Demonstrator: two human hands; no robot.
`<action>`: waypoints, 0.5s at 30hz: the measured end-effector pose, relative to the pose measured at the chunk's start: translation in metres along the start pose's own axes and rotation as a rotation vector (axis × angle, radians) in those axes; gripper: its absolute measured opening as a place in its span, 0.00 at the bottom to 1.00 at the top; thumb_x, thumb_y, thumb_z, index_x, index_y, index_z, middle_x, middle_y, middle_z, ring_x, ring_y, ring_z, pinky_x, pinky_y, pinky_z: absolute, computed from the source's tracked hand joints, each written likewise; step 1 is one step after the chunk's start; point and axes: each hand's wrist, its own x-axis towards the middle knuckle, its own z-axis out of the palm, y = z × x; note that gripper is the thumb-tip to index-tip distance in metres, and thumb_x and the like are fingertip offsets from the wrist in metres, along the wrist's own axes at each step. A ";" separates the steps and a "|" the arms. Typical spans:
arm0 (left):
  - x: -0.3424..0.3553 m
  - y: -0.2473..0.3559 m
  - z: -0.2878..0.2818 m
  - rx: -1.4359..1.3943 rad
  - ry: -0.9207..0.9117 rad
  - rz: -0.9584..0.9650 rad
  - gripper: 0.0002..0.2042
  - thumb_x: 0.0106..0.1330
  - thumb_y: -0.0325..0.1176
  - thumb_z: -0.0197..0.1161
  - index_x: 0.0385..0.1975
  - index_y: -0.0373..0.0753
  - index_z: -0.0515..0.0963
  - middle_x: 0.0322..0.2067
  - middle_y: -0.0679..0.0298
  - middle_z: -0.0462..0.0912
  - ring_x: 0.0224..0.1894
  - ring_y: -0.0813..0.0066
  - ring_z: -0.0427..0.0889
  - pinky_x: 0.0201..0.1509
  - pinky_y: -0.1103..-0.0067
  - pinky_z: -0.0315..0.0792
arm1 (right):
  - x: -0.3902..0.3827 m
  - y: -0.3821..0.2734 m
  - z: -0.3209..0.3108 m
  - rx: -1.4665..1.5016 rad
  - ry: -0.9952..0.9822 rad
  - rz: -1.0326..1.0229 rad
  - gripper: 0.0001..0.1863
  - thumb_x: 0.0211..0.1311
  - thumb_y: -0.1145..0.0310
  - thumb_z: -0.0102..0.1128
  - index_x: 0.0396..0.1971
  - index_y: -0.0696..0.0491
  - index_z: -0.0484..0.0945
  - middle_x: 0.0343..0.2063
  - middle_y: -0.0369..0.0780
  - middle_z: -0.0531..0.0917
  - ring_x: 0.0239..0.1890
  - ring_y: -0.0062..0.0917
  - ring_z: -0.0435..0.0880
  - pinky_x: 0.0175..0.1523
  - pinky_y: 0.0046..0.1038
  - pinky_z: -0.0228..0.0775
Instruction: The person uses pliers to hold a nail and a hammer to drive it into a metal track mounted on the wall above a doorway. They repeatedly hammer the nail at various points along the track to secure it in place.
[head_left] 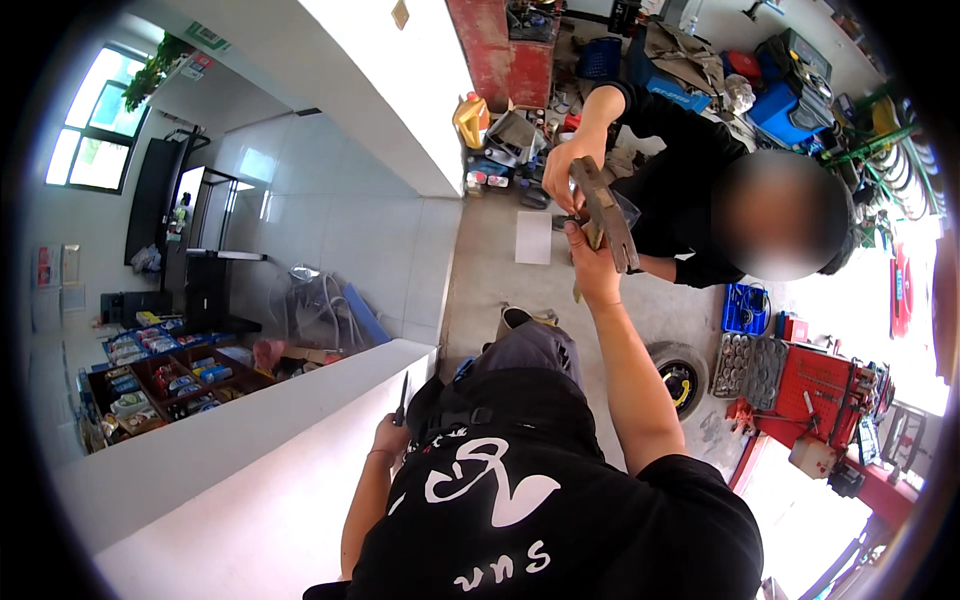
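Beyond and left of the wheel (679, 383), a metal bar (603, 212) points near-to-far right at the right hand (597, 265), whose grip I can't make out, while the left hand (389, 436), farther off, clasps a dark tool (400, 412).

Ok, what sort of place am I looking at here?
Probably a vehicle repair workshop, judging by the loose wheel with its tyre, the red tool board with tools on it, and the open blue tool case.
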 end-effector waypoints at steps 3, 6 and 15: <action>-0.003 0.007 -0.017 -0.121 0.017 -0.091 0.22 0.57 0.30 0.62 0.52 0.29 0.78 0.39 0.50 0.87 0.42 0.60 0.86 0.47 0.69 0.77 | 0.000 -0.016 0.011 0.120 0.003 0.049 0.10 0.75 0.65 0.61 0.45 0.56 0.81 0.24 0.28 0.74 0.26 0.11 0.69 0.32 0.18 0.61; 0.015 -0.024 -0.023 -0.024 0.132 0.051 0.23 0.55 0.28 0.59 0.54 0.32 0.76 0.38 0.48 0.85 0.43 0.50 0.85 0.48 0.64 0.78 | -0.005 -0.036 -0.003 0.058 -0.024 0.019 0.10 0.76 0.64 0.59 0.42 0.56 0.80 0.23 0.30 0.75 0.27 0.12 0.70 0.33 0.18 0.61; -0.120 0.199 -0.105 0.255 0.733 0.921 0.26 0.49 0.23 0.65 0.53 0.36 0.72 0.48 0.49 0.78 0.46 0.44 0.79 0.51 0.57 0.74 | -0.013 -0.125 0.007 0.276 -0.489 0.001 0.19 0.70 0.58 0.67 0.35 0.60 0.76 0.22 0.38 0.77 0.20 0.18 0.74 0.22 0.20 0.61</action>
